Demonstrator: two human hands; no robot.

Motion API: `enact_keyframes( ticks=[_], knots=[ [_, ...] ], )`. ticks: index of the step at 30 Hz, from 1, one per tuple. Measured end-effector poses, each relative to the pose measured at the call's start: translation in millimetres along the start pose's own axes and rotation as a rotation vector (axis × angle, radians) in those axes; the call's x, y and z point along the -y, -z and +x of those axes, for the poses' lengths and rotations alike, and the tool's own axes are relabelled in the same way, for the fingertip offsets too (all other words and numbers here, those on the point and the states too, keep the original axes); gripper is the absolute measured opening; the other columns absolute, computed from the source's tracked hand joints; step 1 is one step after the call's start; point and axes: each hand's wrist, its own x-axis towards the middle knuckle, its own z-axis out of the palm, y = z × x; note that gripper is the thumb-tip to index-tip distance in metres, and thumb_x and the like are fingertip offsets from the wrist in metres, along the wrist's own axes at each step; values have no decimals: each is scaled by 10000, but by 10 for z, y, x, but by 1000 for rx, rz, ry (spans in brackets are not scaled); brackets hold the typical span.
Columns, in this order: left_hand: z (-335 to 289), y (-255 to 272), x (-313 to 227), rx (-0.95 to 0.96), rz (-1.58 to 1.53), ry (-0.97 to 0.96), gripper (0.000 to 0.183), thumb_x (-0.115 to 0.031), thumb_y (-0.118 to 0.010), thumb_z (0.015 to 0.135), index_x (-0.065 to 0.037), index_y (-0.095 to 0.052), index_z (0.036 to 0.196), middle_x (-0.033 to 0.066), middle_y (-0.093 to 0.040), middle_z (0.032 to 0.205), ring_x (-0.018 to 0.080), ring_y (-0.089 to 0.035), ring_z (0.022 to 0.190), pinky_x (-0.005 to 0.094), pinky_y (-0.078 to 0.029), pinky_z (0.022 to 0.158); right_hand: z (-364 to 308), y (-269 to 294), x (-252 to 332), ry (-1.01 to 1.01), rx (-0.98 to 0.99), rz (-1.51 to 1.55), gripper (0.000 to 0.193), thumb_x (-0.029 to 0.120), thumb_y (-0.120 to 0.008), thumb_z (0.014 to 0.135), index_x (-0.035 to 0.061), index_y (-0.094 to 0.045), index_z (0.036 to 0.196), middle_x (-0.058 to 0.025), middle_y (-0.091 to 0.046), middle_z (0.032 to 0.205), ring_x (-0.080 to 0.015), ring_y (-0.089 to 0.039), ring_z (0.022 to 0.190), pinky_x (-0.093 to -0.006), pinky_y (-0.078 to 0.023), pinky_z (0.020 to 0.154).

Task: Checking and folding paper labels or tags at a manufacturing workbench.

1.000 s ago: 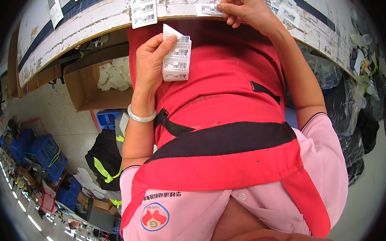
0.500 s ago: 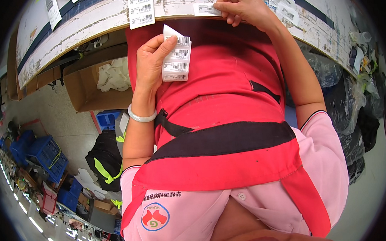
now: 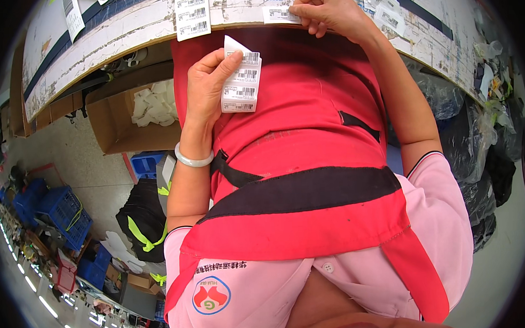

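Note:
My left hand (image 3: pixel 211 78) is closed on a folded strip of white barcode labels (image 3: pixel 241 86), held over my red apron in front of the table edge. Its thumb presses the top of the strip, where a blank white corner sticks up. At the table's near edge, my right hand (image 3: pixel 329 11) pinches the right end of a small white plastic bag with a barcode label (image 3: pixel 280 14). The bag lies flat on the worn white tabletop (image 3: pixel 133 30). Another strip of barcode labels (image 3: pixel 193 14) lies to its left, lapping over the edge.
Several labelled clear bags (image 3: pixel 388 15) are piled right of my right hand. A paper slip (image 3: pixel 73 18) lies at the table's far left. Under the table, a cardboard box (image 3: pixel 111 125) holds white scraps. Blue crates (image 3: pixel 65 216) stand on the left; dark plastic bags (image 3: pixel 480 184) hang at right.
Almost nothing differs. My left hand and its label strip have dropped very slightly, and my right hand has shifted a touch; both keep their hold.

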Motion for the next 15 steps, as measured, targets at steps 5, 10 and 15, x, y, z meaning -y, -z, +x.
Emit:
enact_keyframes(
  ticks=[5,10,15],
  knots=[
    [0,4,3,7,6,3,180,-149,-696,875,15,-677,945,51,-682,804,82,-624,651,206,-498,572,-14,-7,20,15,-9,-19,166,163,-639,859,1,-639,823,-53,-629,667,-114,-598,545,-227,-497,480],
    [-6,13,11,15,11,0,183,-156,-695,876,13,-677,945,50,-682,799,79,-625,647,206,-499,567,-9,-10,1,24,-14,-26,167,163,-640,859,0,-639,824,-55,-629,666,-115,-600,544,-230,-499,479],
    [-17,10,7,15,7,0,187,-158,-696,875,13,-676,948,50,-681,801,80,-627,647,206,-502,567,-10,-26,5,20,-31,-36,160,163,-638,860,7,-642,822,-52,-628,662,-113,-598,536,-231,-499,473]
  ],
)
